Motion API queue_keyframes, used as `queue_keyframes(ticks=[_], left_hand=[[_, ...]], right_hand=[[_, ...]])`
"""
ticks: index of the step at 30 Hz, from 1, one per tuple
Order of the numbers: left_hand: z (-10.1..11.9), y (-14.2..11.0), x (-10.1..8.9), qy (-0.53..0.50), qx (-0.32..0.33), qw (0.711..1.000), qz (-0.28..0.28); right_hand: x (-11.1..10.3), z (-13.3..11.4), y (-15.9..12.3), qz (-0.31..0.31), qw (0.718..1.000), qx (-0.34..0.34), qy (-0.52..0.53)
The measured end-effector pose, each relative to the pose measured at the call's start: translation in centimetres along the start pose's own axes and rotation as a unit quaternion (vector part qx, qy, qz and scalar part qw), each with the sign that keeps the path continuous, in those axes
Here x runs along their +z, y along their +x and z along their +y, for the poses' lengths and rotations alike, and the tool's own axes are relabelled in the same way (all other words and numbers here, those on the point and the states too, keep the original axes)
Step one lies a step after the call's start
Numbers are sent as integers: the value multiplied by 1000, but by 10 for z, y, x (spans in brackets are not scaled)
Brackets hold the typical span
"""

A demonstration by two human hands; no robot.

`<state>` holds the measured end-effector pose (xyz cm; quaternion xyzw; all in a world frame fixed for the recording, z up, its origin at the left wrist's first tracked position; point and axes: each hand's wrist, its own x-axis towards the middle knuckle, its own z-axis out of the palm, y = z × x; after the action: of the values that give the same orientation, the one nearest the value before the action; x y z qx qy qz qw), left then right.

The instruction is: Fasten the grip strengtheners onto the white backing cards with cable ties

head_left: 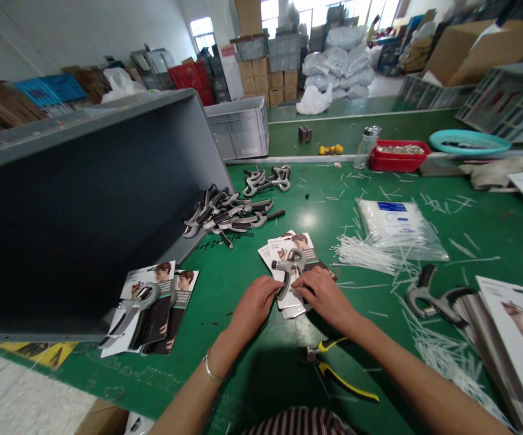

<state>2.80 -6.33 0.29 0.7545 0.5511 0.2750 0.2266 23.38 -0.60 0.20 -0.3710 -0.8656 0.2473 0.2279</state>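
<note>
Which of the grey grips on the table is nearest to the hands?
The grip on the middle stack of cards: left hand and right hand are both at it, while the other grips lie farther off.

"BOSCH" on the grey crate (236, 125)

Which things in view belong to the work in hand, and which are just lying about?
Likely in use:
- hand grip, by the left hand and right hand
- cards under it
- zip ties
- piled grips
- cutters, set down

Seemingly just lying about:
- bottle
- brown block
- blue dish
</note>
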Motion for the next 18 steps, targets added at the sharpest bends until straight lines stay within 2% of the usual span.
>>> queue_keyframes(ticks=[3,5,8,12,18], left_hand=[[1,3,5,21,29,999,3],[0,4,11,-11,10,999,40],[-2,4,17,-89,-39,991,97],[-3,4,17,-158,-57,981,96],[-4,6,15,-207,-86,970,92]], right_hand=[[6,-2,3,19,999,32,18],[8,-3,3,31,998,46,20],[7,0,2,23,999,32,9],[3,2,2,-6,999,-1,-31],[-1,0,4,-27,996,-33,-82]])
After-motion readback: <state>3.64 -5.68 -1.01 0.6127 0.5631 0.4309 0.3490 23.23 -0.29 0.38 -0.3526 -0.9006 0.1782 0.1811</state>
